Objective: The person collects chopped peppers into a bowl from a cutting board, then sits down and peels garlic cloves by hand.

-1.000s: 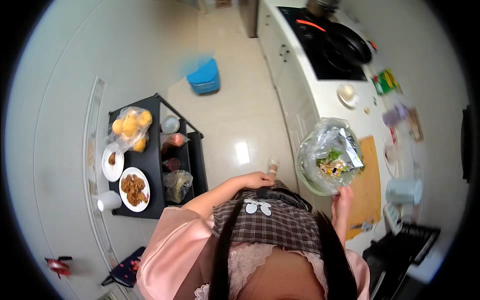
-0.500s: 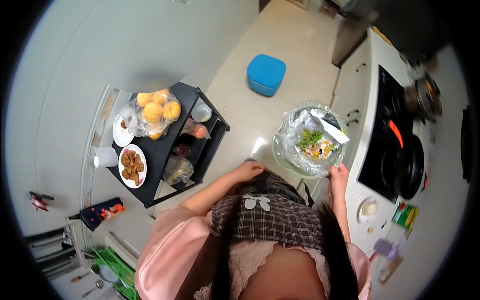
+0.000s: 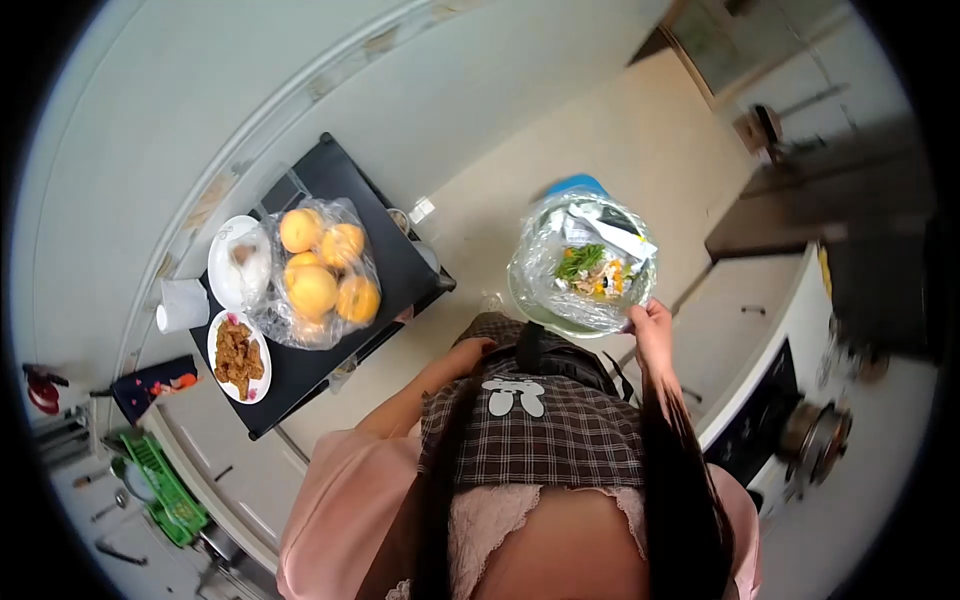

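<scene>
My right hand (image 3: 651, 325) is closed on the near right rim of a pale green trash bin (image 3: 575, 325), fingers pinching the edge. A clear plastic bag (image 3: 535, 262) lines the bin and is folded over its rim. Inside lie food scraps (image 3: 600, 272) with green leaves and orange bits, and a white wrapper (image 3: 610, 232). Low at my side, my left hand (image 3: 470, 355) rests against the plaid apron (image 3: 550, 430), holding nothing that I can see; its fingers are partly visible and look loosely stretched.
Left stands a black cart (image 3: 330, 170) with a bag of orange-yellow fruit (image 3: 312, 290), a plate of brown food (image 3: 240, 360), another white plate (image 3: 228, 265) and a paper roll (image 3: 183, 306). A blue stool (image 3: 578, 184) is partly behind the bin. Right is a counter with a pot (image 3: 815, 440).
My view has turned, with the cart now closer and the stove farther right. The bin has moved in my right hand and now covers most of the blue stool. My left hand has drawn back slightly.
</scene>
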Demonstrator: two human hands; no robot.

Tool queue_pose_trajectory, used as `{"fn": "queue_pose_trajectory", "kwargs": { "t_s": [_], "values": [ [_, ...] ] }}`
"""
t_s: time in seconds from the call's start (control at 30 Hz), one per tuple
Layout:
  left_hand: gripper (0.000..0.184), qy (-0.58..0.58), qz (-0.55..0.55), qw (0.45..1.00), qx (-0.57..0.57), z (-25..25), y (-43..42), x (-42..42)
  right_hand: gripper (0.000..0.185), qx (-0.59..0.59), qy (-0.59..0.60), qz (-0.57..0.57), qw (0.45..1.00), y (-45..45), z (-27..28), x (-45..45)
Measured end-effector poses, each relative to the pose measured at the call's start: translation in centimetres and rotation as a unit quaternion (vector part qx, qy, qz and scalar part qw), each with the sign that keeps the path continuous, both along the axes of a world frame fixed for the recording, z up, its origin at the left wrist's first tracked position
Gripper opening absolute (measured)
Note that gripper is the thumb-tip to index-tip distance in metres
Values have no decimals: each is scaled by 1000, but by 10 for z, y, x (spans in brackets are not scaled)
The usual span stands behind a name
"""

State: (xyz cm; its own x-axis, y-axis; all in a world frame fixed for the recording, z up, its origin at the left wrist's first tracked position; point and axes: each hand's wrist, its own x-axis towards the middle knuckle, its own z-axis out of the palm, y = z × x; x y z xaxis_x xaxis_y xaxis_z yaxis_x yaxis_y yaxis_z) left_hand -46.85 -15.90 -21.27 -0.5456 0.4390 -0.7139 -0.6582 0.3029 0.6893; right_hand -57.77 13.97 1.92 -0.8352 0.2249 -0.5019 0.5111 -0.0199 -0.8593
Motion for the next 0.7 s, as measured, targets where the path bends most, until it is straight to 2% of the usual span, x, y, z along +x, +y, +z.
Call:
{"fn": "queue_pose_trajectory", "kwargs": {
  "t_s": [0.03, 0.1, 0.17, 0.2, 0.23, 0.27, 0.3, 0.4, 0.47, 0.5, 0.53, 0.6, 0.63, 0.67, 0.7],
  "values": [
    [29, -4, 19, 1000, -1, 9, -3, -10, 10, 15, 8, 48, 999, -3, -5, -27],
    [32, -130, 193, 972, 20, 45, -7, -42, 9, 10, 23, 108, 994, -18, -12, -82],
    [34, -156, 266, 951, 32, 69, -12, -62, 9, 12, 40, 174, 984, -40, -17, -129],
    [35, -180, 319, 929, 45, 78, -14, -71, 9, 10, 41, 200, 979, -49, -22, -151],
    [35, -231, 418, 870, 123, 85, -16, -78, 7, 20, 40, 227, 973, -60, -30, -174],
    [35, -228, 444, 857, 127, 58, -20, -71, 6, 29, 39, 253, 966, -74, -41, -196],
    [36, -137, 405, 897, 109, 12, -22, -55, 6, 25, 40, 282, 958, -85, -51, -217],
    [40, 100, 362, 926, 42, 59, -9, -83, 6, 42, 7, 392, 919, -117, -90, -278],
    [37, 78, 469, 871, 123, 4, 14, -77, 6, 48, -25, 468, 882, -144, -133, -322],
    [37, 8, 561, 806, 190, 16, 25, -86, 8, 67, -24, 519, 852, -155, -158, -342],
    [37, 1, 577, 804, 145, 30, 33, -101, 8, 68, -25, 550, 832, -171, -169, -361],
    [35, -87, 680, 698, 205, 73, 61, -132, 13, 97, -32, 634, 767, -193, -190, -380],
    [35, -71, 698, 661, 268, 63, 87, -136, 16, 129, 22, 690, 711, -196, -218, -397],
    [35, -73, 712, 644, 270, 60, 104, -145, 16, 130, 17, 706, 696, -205, -229, -408],
    [36, -62, 681, 696, 218, 57, 117, -156, 16, 128, 6, 728, 673, -215, -237, -415]
  ]
}}
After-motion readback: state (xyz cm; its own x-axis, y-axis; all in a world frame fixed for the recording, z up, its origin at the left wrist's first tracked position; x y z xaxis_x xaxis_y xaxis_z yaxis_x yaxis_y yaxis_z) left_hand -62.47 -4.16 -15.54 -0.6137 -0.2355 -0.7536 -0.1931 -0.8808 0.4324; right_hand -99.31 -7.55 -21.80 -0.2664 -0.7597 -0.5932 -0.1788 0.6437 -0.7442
